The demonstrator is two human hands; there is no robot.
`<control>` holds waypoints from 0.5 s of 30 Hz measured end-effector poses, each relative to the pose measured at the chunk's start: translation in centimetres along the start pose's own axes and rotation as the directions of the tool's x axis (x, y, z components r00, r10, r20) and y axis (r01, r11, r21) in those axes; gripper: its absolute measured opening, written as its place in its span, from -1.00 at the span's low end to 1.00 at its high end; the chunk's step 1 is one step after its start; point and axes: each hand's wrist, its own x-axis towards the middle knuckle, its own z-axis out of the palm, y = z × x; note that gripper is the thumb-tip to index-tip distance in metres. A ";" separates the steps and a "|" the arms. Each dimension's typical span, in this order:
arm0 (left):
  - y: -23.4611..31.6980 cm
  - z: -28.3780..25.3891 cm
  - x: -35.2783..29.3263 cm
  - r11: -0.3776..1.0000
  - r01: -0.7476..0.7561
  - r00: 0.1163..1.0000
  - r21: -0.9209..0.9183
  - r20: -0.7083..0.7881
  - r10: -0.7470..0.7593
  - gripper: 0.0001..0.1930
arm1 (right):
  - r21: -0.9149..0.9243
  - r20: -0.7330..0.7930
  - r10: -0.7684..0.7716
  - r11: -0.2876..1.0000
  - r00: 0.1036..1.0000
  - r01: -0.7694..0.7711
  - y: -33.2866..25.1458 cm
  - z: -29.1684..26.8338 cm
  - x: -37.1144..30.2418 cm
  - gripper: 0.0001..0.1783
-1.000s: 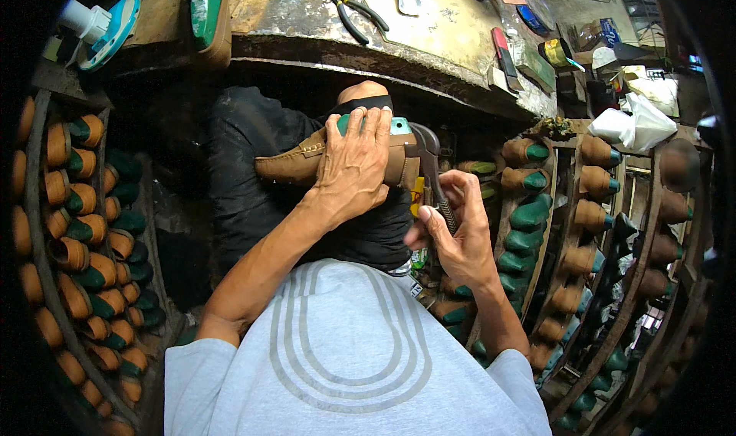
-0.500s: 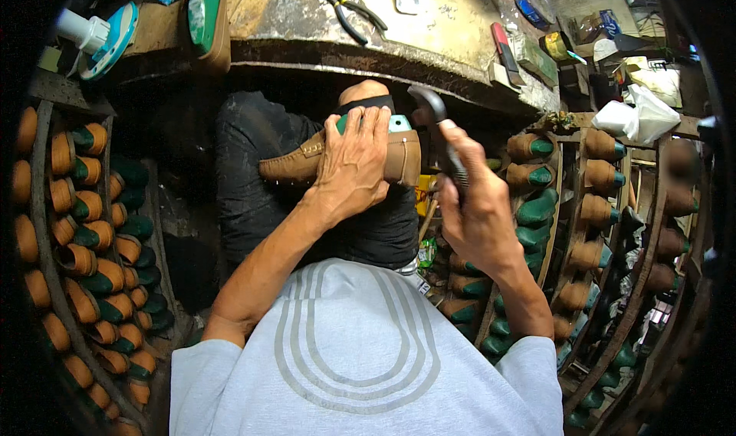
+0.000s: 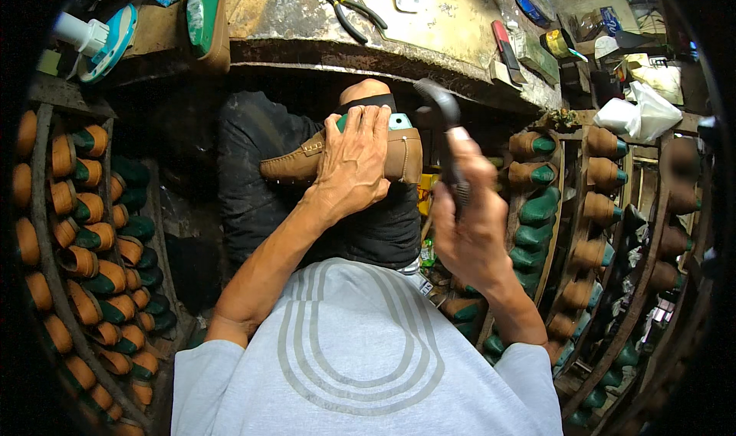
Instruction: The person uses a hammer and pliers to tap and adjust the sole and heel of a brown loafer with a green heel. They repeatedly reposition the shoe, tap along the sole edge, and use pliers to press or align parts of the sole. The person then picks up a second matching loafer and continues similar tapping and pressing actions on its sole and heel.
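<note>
Counter [image 3: 264,18] spans upper frame; below, at centre, brown shoe [image 3: 291,162] lies clasped by left grip [image 3: 353,164]. Right grip [image 3: 477,221] clenches hammer [image 3: 448,118], clear of heel [image 3: 411,160]. Apparent step: hammering; next move likely calls for firm bracing.

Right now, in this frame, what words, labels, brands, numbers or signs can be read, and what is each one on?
No text can be read with confidence.
Blue box, upper right: pale marks, too small to read.
White scrap beside the shirt: dark marks, too small to read.
Shirt: grey stripes, no lettering visible.
Shoe under the left hand: none visible.
Hammer in the right hand: blurred, none visible.
</note>
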 end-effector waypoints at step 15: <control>-1.7 -8.9 -0.7 0.908 -0.242 0.960 -0.343 -0.220 0.173 0.26 | 0.388 -0.250 0.539 0.817 0.804 -0.427 17.0 -0.4 12.9 -0.85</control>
